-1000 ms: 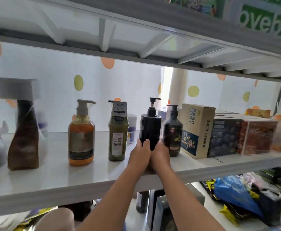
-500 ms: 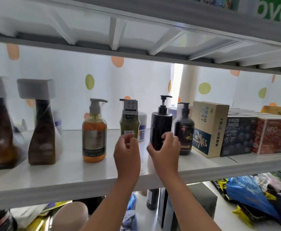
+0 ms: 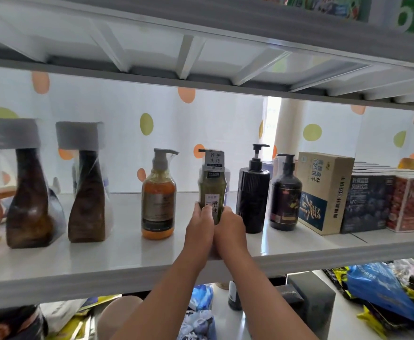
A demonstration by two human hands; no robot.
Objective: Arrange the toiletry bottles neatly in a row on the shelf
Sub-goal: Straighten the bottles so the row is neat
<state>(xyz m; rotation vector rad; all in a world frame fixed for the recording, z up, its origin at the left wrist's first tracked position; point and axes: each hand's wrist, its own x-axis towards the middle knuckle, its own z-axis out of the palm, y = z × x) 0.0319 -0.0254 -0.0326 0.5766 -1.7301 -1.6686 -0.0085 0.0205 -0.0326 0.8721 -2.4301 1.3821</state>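
Observation:
On the white shelf (image 3: pixel 117 258) stands a row of bottles. My left hand (image 3: pixel 199 228) and my right hand (image 3: pixel 230 229) both grip the lower part of the olive-green bottle (image 3: pixel 212 187), which stands upright with a white label. To its left is an orange pump bottle (image 3: pixel 158 197). To its right stand a black ribbed pump bottle (image 3: pixel 252 192) and a dark round pump bottle (image 3: pixel 285 195). Two brown refill pouches (image 3: pixel 29 197) (image 3: pixel 87 192) sit further left.
Cartons fill the shelf's right end: a beige box (image 3: pixel 323 190), a dark blue box (image 3: pixel 365 200) and a red box (image 3: pixel 412 204). A white jar (image 3: pixel 226 177) stands behind the green bottle. The upper shelf (image 3: pixel 201 57) hangs low overhead. Bags lie on the lower level.
Both hands left the black ribbed bottle and moved left; they now grip the olive-green bottle. The camera has shifted left as well.

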